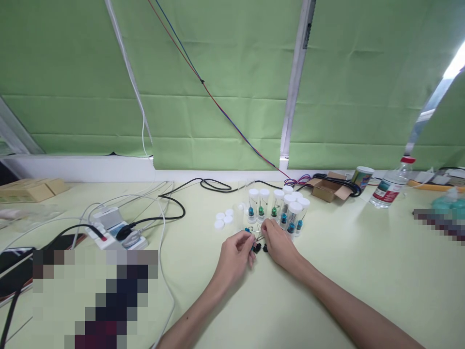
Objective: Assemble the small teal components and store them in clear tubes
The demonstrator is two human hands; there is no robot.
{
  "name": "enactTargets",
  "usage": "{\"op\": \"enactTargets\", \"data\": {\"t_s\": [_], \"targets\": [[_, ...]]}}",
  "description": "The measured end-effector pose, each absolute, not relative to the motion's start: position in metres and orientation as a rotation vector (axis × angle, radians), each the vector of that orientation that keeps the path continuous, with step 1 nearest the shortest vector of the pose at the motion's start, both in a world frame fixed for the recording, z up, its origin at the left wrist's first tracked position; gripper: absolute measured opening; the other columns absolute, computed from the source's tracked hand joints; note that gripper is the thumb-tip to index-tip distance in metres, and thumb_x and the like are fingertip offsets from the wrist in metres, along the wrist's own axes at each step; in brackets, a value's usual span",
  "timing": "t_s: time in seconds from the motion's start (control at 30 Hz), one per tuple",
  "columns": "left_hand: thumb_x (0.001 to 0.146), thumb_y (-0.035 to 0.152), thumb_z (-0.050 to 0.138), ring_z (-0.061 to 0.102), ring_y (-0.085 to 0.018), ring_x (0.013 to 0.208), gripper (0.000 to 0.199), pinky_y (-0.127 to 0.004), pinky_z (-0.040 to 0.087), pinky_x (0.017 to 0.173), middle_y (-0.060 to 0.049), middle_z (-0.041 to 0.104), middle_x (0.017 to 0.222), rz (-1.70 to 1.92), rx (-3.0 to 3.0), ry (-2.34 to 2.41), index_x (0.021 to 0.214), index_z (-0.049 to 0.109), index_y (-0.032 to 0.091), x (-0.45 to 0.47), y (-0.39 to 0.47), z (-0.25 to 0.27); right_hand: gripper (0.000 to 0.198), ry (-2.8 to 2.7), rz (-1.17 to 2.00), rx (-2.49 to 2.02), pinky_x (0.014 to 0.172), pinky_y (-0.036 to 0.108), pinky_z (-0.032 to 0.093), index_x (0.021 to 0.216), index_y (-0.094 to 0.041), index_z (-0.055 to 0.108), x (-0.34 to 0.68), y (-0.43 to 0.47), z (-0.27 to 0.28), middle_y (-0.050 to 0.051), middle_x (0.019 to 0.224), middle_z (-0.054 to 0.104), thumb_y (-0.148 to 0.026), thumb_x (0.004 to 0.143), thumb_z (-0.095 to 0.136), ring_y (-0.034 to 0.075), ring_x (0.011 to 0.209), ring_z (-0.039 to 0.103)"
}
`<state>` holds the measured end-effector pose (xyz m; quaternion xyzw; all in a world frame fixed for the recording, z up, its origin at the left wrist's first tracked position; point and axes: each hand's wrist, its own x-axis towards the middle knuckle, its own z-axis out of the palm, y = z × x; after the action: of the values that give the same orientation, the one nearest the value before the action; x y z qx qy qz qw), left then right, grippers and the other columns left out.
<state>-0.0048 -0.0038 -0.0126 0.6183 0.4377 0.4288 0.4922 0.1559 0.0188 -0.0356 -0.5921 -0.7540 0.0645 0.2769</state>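
Note:
My left hand (pixel 234 254) pinches a small blue-and-black part with thin wire-like pieces, mostly covered by the fingertips. Close beside it, my right hand (pixel 279 241) has its fingers pressed together near the thin wires; whatever they hold is hidden. A small black piece (pixel 265 248) shows on the table under the right hand. Just behind the hands stand several clear tubes (pixel 274 206) with white caps, holding blue or green parts with thin wires. An uncapped clear tube (pixel 239 216) stands to their left, near several loose white caps (pixel 224 219).
At left lies a power strip (pixel 119 235) with plugs and tangled cables. An open cardboard box (pixel 329 189), a can (pixel 362 178) and a water bottle (pixel 392 184) stand at the back right. Black cable (pixel 218 186) runs along the back of the table.

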Motion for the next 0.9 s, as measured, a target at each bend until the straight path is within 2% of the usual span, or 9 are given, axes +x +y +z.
{"op": "enactTargets", "data": {"t_s": [0.2,0.37,0.47,0.63,0.73,0.83,0.9], "targets": [[0.084,0.043,0.057,0.061,-0.016,0.053,0.026,-0.03,0.05,0.061,-0.001,0.063,0.066,1.048,1.565,1.068,0.087,0.062,0.018,-0.006,-0.003,-0.014,0.014,-1.925,0.234,-1.459,0.069,0.03,0.043,0.087,-0.021,0.044,0.156,0.019,-0.035,0.005,0.089,0.054,-0.019,0.096,0.033,0.019,0.078,0.055],[0.081,0.032,0.058,0.061,-0.015,0.056,0.017,-0.03,0.051,0.058,-0.003,0.064,0.078,1.039,1.562,1.053,0.089,0.061,0.018,-0.006,-0.003,-0.016,0.014,-1.775,0.279,-1.351,0.072,0.03,0.044,0.09,-0.021,0.046,0.154,0.021,-0.034,0.005,0.089,0.057,-0.023,0.096,0.033,0.019,0.08,0.056],[0.081,0.032,0.057,0.06,-0.015,0.056,0.017,-0.028,0.05,0.051,-0.005,0.063,0.084,1.054,1.57,1.064,0.09,0.06,0.017,-0.005,-0.003,-0.017,0.015,-1.708,0.336,-1.295,0.068,0.029,0.044,0.093,-0.021,0.047,0.152,0.019,-0.031,0.004,0.087,0.059,-0.026,0.097,0.034,0.018,0.074,0.057],[0.082,0.033,0.056,0.05,-0.011,0.045,0.021,-0.025,0.044,0.045,-0.001,0.059,0.067,1.024,1.617,1.136,0.094,0.061,0.017,-0.005,-0.005,-0.017,0.016,-1.623,0.434,-1.224,0.055,0.025,0.042,0.095,-0.02,0.049,0.148,0.012,-0.024,0.002,0.081,0.058,-0.031,0.097,0.038,0.013,0.056,0.053],[0.083,0.034,0.056,0.049,-0.011,0.045,0.022,-0.025,0.041,0.046,-0.002,0.062,0.071,1.023,1.676,1.174,0.095,0.063,0.018,-0.005,-0.005,-0.017,0.015,-1.598,0.438,-1.169,0.049,0.024,0.039,0.095,-0.02,0.05,0.147,0.009,-0.023,0.0,0.073,0.054,-0.032,0.096,0.041,0.012,0.051,0.05],[0.082,0.034,0.057,0.05,-0.011,0.049,0.021,-0.025,0.04,0.05,-0.004,0.066,0.079,1.026,1.738,1.2,0.095,0.065,0.018,-0.006,-0.006,-0.017,0.013,-1.578,0.44,-1.113,0.048,0.023,0.04,0.098,-0.02,0.05,0.145,0.007,-0.023,0.001,0.077,0.057,-0.031,0.096,0.043,0.012,0.052,0.051],[0.082,0.034,0.057,0.049,-0.012,0.051,0.021,-0.025,0.039,0.051,-0.004,0.066,0.076,1.01,1.773,1.206,0.094,0.065,0.018,-0.005,-0.006,-0.016,0.014,-1.555,0.448,-1.089,0.05,0.024,0.042,0.103,-0.02,0.048,0.143,0.006,-0.024,0.002,0.083,0.058,-0.03,0.095,0.045,0.011,0.054,0.053]]}}
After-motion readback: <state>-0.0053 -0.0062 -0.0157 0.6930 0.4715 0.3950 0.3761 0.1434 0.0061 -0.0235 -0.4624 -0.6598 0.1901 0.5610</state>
